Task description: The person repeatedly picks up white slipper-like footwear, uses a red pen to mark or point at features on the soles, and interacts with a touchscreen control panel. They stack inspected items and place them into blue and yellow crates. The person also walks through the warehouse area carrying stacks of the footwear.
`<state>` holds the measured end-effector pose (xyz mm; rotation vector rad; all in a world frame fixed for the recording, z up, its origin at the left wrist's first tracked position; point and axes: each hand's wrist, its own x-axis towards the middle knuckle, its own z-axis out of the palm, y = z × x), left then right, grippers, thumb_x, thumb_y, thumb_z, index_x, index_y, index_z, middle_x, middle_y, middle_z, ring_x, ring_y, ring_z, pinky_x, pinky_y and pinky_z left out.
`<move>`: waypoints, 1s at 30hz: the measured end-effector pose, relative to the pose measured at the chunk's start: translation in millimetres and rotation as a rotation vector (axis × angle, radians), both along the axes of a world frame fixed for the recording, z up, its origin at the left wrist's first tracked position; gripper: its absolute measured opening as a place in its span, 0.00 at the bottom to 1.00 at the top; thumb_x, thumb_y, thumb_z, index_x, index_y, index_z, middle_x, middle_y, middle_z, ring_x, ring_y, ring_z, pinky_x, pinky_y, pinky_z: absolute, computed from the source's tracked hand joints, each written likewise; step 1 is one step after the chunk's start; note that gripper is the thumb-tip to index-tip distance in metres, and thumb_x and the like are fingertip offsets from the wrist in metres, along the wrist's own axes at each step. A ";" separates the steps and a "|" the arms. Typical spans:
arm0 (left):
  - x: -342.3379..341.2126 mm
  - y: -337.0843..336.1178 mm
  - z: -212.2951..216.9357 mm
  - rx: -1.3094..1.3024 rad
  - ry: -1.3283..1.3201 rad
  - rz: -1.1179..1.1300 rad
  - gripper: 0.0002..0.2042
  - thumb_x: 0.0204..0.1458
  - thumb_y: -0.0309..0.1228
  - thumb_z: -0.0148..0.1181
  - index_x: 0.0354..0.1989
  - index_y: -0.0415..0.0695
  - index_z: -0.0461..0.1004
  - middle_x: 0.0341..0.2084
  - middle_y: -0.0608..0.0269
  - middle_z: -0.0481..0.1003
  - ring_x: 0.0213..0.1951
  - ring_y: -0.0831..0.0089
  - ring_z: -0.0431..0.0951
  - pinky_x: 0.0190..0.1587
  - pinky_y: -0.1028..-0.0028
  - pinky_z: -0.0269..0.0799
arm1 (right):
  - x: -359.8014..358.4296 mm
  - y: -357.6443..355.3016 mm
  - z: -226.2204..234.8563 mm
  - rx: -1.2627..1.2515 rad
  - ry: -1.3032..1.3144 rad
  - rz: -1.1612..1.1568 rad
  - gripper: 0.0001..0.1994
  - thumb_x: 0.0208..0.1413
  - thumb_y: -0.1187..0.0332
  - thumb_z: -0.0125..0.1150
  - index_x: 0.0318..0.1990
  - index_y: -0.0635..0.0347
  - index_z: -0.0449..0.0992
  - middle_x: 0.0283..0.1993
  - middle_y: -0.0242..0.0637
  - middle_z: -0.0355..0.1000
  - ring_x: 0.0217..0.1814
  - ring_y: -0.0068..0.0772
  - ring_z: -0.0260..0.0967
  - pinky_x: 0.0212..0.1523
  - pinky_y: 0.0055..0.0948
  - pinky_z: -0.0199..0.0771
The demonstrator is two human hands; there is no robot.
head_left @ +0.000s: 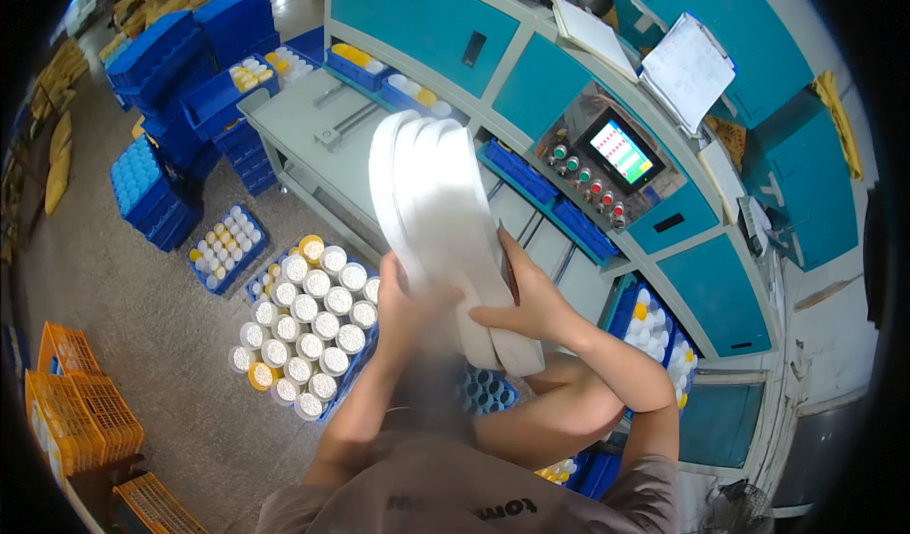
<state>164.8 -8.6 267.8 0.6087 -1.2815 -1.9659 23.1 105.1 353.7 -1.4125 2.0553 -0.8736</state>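
Observation:
Held up in front of me is a long white bundle of curved, layered pieces with rounded far ends. I cannot tell its exact kind, as its top is overexposed. My left hand, partly smeared by a blur, grips its left side near the lower end. My right hand is wrapped round the right side, thumb across the front. A narrow dark edge shows beside my right fingers. Left of my left forearm stand round white and yellow tubs filled with white granules, packed in rows over a blue crate.
Ahead is a grey machine bench with teal panels, a lit screen and coloured buttons. Blue crates are stacked at far left; orange crates stand at near left. More blue trays of tubs lie at right.

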 end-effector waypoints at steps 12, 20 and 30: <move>40.3 -43.2 -22.1 0.221 0.206 -0.190 0.34 0.52 0.24 0.65 0.68 0.35 0.58 0.58 0.54 0.72 0.56 0.67 0.74 0.59 0.66 0.70 | -3.4 20.2 54.5 0.126 -0.678 -0.060 0.38 0.44 0.69 0.75 0.65 0.66 0.65 0.57 0.38 0.70 0.59 0.29 0.67 0.58 0.30 0.69; 50.8 -48.2 -46.4 0.434 0.393 -0.212 0.28 0.58 0.27 0.61 0.66 0.33 0.60 0.60 0.53 0.70 0.62 0.63 0.70 0.66 0.63 0.61 | -1.5 18.7 53.0 0.095 -0.672 -0.036 0.40 0.42 0.68 0.76 0.64 0.66 0.65 0.58 0.38 0.69 0.59 0.30 0.67 0.59 0.30 0.68; 63.9 -58.3 -45.1 0.436 0.362 -0.280 0.24 0.59 0.28 0.61 0.62 0.32 0.64 0.53 0.55 0.75 0.53 0.67 0.77 0.58 0.64 0.72 | -38.8 42.6 22.4 0.131 -0.853 -0.128 0.45 0.37 0.63 0.76 0.67 0.65 0.64 0.59 0.41 0.71 0.61 0.36 0.68 0.62 0.35 0.66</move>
